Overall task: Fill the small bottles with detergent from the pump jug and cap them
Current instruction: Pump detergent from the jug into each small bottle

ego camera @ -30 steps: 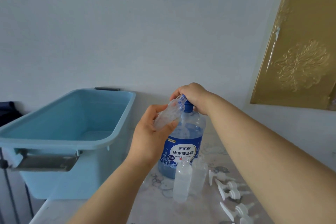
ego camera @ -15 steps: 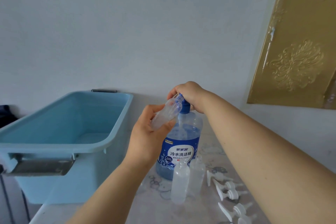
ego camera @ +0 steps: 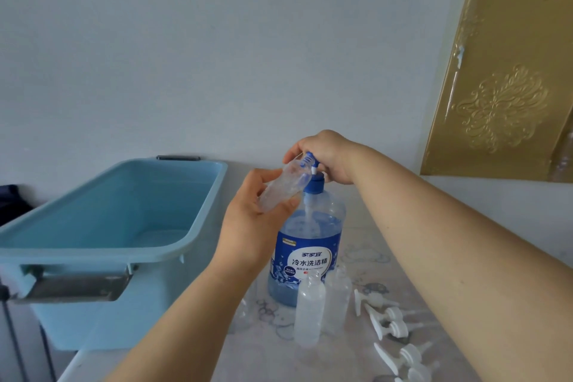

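Two bottles (ego camera: 310, 310) stand uncapped on the bench (ego camera: 366, 254), caps (ego camera: 387, 319) loose; left hand (ego camera: 251, 226) fingers hold a third bottle (ego camera: 283, 184) at the pump jug (ego camera: 310, 245), right hand (ego camera: 328, 155) fingers grip its pump (ego camera: 310, 163).

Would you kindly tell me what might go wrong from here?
1. The left hand holds the small bottle tilted at the pump head, which the right hand grips; if the mouth slips off, detergent may run down the jug.
2. Two uncapped bottles stand near the left forearm; a lowered arm might tip them.

Left hand (ego camera: 251, 226) and right hand (ego camera: 328, 155) bare, forearms apparently bare too.
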### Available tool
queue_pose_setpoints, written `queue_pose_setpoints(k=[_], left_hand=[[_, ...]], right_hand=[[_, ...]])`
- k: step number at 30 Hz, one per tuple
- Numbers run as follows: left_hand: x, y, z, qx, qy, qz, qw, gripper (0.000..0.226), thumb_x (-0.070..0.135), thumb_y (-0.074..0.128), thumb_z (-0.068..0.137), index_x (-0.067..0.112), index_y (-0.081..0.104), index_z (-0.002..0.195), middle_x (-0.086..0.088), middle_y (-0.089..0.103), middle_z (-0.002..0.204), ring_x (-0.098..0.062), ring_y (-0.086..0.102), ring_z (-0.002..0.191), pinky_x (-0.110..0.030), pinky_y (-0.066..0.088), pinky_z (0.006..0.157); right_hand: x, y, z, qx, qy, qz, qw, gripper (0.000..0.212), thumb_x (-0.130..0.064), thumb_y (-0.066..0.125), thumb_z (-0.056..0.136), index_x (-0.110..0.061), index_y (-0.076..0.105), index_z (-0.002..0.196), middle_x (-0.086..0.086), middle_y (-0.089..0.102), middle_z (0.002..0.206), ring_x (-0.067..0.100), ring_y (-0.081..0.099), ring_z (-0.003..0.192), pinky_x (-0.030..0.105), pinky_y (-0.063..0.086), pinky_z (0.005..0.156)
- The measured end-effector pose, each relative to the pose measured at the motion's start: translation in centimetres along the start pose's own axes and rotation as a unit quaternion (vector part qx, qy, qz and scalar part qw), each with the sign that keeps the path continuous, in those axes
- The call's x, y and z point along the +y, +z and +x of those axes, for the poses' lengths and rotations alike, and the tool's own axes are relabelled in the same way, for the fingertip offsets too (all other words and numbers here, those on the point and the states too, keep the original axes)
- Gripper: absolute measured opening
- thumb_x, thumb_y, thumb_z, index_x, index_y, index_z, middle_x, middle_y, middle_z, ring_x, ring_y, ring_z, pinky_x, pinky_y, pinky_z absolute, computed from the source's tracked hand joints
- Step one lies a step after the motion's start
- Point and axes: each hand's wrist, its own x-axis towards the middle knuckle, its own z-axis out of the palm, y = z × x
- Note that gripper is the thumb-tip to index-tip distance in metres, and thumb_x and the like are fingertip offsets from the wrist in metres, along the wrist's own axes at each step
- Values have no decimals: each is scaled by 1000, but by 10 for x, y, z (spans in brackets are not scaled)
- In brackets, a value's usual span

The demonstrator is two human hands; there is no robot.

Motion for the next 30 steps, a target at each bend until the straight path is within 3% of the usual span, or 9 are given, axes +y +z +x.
queue_pose_setpoints(k=[4, 9, 11, 14, 17, 19, 22, 26, 30], left_hand=[[-9, 3, -6, 5, -13, -16, 1000, 18, 29, 69, 84, 38, 58, 95, 22, 63, 77, 5, 56, 54, -8, 40, 47], [-17, 4, -10, 11, -16, -13, 1000, 19, 23, 68, 85, 35, 58, 97, 21, 63, 78, 4, 56, 54, -9, 41, 47], [-15, 4, -10, 8, -16, -19, 1000, 19, 21, 68, 86, 33, 58, 97, 22, 63, 75, 5, 57, 53, -9, 40, 46], [-8, 2, -7, -1, -11, -26, 1000, 18, 24, 68, 85, 34, 58, 96, 23, 63, 74, 6, 57, 53, -8, 40, 46], [-4, 0, 0, 0, 0, -13, 1000, 18, 28, 69, 83, 40, 58, 91, 25, 62, 71, 6, 55, 54, -8, 39, 48], [-4, 1, 3, 3, 0, -11, 1000, 19, 28, 70, 83, 41, 58, 91, 24, 61, 69, 6, 54, 54, -9, 39, 48], [-9, 2, 1, 5, 0, -11, 1000, 18, 29, 69, 84, 40, 58, 94, 23, 62, 73, 5, 55, 54, -10, 39, 49], [-16, 4, -5, 7, -16, -21, 1000, 18, 28, 68, 84, 38, 58, 95, 21, 62, 76, 3, 55, 54, -12, 40, 50], [-17, 4, -8, 6, -22, -27, 999, 18, 24, 69, 85, 35, 58, 95, 17, 61, 74, 4, 55, 51, -11, 40, 47]], right_hand=[[3, 6, 0, -6, -10, -54, 998, 16, -4, 49, 88, -8, 65, 87, 9, 39, 62, 17, 36, 56, 22, 34, 50], [10, 10, 0, -19, -20, -66, 997, 25, -2, 44, 89, -10, 64, 76, 9, 52, 74, 16, 42, 63, 23, 35, 51], [11, 11, 2, -22, -15, -64, 998, 21, -2, 48, 86, -9, 62, 71, 6, 51, 66, 14, 42, 60, 23, 33, 50], [7, 10, 2, -35, -16, -48, 998, 11, 0, 64, 65, 3, 53, 64, 1, 41, 47, 10, 39, 45, 21, 29, 50], [4, 4, 6, 12, 1, -28, 1000, 30, -3, 47, 83, 18, 57, 100, 9, 51, 66, 17, 43, 58, 22, 35, 51], [3, 0, 9, 11, -3, -23, 1000, 33, -3, 42, 86, 12, 61, 108, 8, 56, 72, 19, 48, 63, 25, 38, 56], [2, 3, 6, 8, -11, -43, 999, 24, -5, 47, 85, -8, 71, 90, 11, 52, 77, 21, 47, 68, 26, 39, 56], [8, 7, 2, -5, -16, -47, 999, 23, -3, 46, 87, -9, 67, 80, 5, 44, 64, 15, 36, 56, 21, 32, 49], [13, 10, 0, -15, -24, -65, 997, 28, -2, 45, 88, -12, 64, 69, 4, 49, 69, 14, 39, 60, 22, 31, 49]])
